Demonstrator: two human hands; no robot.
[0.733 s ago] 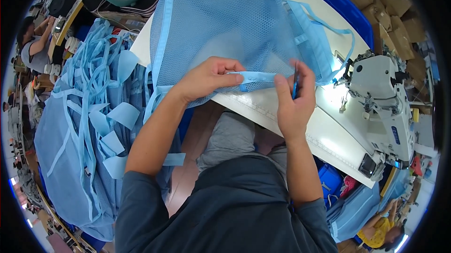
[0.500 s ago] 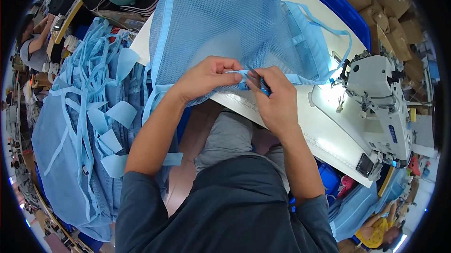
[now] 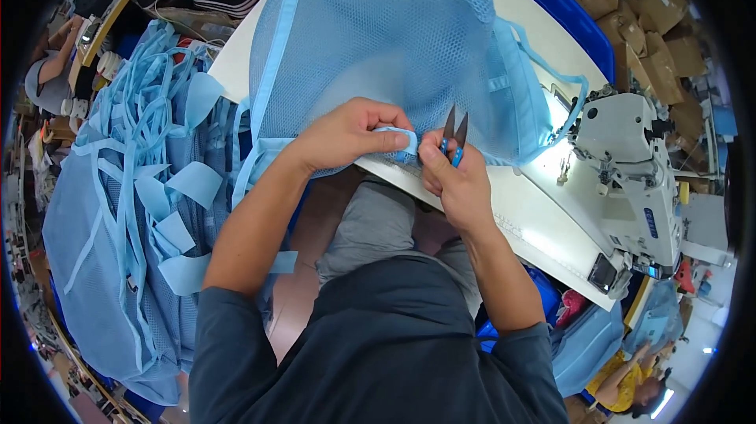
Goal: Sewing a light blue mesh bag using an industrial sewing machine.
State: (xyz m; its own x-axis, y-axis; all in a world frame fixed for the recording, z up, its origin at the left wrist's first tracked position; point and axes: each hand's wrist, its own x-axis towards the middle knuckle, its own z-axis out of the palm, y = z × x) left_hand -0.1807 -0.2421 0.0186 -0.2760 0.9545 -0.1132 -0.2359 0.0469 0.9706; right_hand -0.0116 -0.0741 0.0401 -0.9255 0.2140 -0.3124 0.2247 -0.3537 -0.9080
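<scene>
A large light-blue mesh bag [image 3: 370,38] with solid blue edging lies over the white sewing table in front of me. My left hand [image 3: 354,134] pinches the near edging [image 3: 405,140] of the bag between thumb and fingers, and the strip curls up there. Just right of it, my right hand [image 3: 459,172] is closed around small thread snips [image 3: 454,134] with blue handles and dark blades. The blades point away from me, spread apart, over the mesh. Part of the snips is hidden by my fingers.
At right on the table [image 3: 551,243] stands a white sewing machine [image 3: 630,140] with its lamp lit. A pile of blue mesh pieces and straps [image 3: 142,211] hangs at left. A blue tray [image 3: 587,38] borders the far side, with cardboard boxes [image 3: 654,7] behind. Other people sit farther off.
The snips have come away from the edging and turned, so their blades now point away from me. My right hand has shifted slightly back. The edging curls up at my left fingers.
</scene>
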